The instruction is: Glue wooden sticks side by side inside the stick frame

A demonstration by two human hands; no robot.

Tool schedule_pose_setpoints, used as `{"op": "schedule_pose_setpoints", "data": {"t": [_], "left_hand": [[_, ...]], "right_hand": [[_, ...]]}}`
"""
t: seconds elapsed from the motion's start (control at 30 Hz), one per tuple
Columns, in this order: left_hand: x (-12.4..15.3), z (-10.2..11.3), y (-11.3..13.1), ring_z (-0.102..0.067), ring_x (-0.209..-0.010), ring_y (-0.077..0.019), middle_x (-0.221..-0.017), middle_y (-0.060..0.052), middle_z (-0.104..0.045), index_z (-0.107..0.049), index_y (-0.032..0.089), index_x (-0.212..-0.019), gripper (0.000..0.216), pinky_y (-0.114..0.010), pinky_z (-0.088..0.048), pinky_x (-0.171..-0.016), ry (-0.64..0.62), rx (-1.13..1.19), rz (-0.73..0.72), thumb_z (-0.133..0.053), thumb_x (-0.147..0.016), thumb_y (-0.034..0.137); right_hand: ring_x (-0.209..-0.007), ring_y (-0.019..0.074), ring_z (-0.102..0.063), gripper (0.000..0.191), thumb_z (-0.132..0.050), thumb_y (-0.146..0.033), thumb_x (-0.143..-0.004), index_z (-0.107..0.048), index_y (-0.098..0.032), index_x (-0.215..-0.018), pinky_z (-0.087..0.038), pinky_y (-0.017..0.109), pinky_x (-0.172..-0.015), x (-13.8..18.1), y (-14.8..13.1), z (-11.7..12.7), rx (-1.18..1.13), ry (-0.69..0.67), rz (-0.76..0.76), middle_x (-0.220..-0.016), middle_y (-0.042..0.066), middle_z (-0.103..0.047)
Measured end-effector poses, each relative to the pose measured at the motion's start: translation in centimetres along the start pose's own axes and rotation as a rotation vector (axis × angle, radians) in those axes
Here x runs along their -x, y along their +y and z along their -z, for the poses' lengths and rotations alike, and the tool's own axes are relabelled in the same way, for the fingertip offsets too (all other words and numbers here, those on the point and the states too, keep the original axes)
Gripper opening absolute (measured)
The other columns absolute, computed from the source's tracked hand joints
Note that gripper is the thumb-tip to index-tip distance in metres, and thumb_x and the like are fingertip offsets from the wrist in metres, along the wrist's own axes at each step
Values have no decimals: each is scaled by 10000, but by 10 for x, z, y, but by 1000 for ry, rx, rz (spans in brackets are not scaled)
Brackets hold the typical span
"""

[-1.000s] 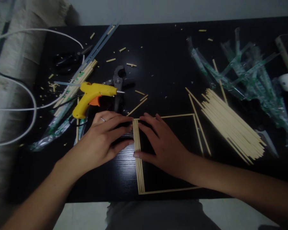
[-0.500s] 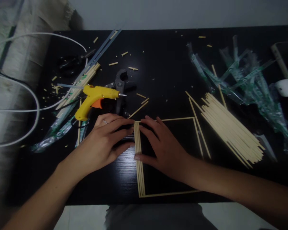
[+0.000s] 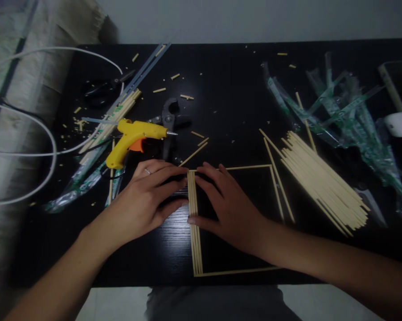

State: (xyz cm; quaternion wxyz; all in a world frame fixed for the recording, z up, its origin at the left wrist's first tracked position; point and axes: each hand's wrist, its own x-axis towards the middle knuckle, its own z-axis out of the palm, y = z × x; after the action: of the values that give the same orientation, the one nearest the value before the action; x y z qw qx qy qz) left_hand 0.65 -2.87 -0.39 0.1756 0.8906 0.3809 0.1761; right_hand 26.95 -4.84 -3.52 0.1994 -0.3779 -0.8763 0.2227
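Note:
A narrow row of pale wooden sticks (image 3: 194,249) lies side by side on the black table, forming the left side of a rectangular frame of thin sticks (image 3: 241,270). From the left, the fingertips of my left hand (image 3: 152,189) press against the row near its far end, fingers curved. My right hand (image 3: 226,200) grips the same row from the other side, its thumb resting on top and its fingers at the inner edge. The frame's right stick (image 3: 276,191) shows beyond my right hand, while my right forearm covers its near right corner.
A yellow glue gun (image 3: 134,136) lies beyond my left hand, beside dark cutters (image 3: 168,118) and black-handled scissors (image 3: 102,89). A pile of wooden sticks (image 3: 324,178) and crumpled plastic wrappers (image 3: 354,102) are at right. A white cable (image 3: 54,133) loops at left.
The view has shifted very slightly. Both hands keep their places on the row of sticks, and nothing else visibly moves.

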Motion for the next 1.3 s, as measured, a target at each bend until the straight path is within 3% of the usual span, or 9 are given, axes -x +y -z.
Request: {"op": "schedule_pose_setpoints", "data": {"t": [0.57, 0.8, 1.3], "left_hand": [[1, 0, -2, -653, -1372, -359, -1456, -112, -746, -777, 224, -1299, 295, -578, -482, -1183, 3, -21, -1, -734, -1065, 399], [2, 0, -2, -619, -1426, -372, -1504, -124, -708, -789, 220, -1302, 303, -571, -473, -1206, 0, -23, 11, -743, -1057, 392], [-1, 1, 1, -663, -1349, -341, -1389, -98, -764, -809, 228, -1247, 237, -549, -488, -1186, 14, 6, 16, -742, -1057, 351]], "right_hand": [[-1650, 388, -442, 768, -613, -608, -1107, -493, -33, -1603, -374, 675, -1355, 1, 1, 0, -8, 3, 10, -1621, 284, -567], [-1624, 384, -482, 774, -518, -662, -1129, -506, -28, -1572, -407, 686, -1334, 1, 0, -2, 22, 34, 23, -1598, 288, -589], [-1635, 383, -470, 755, -501, -663, -1137, -479, -78, -1614, -393, 714, -1334, 1, 1, -2, 3, 29, 17, -1609, 270, -590]]}}
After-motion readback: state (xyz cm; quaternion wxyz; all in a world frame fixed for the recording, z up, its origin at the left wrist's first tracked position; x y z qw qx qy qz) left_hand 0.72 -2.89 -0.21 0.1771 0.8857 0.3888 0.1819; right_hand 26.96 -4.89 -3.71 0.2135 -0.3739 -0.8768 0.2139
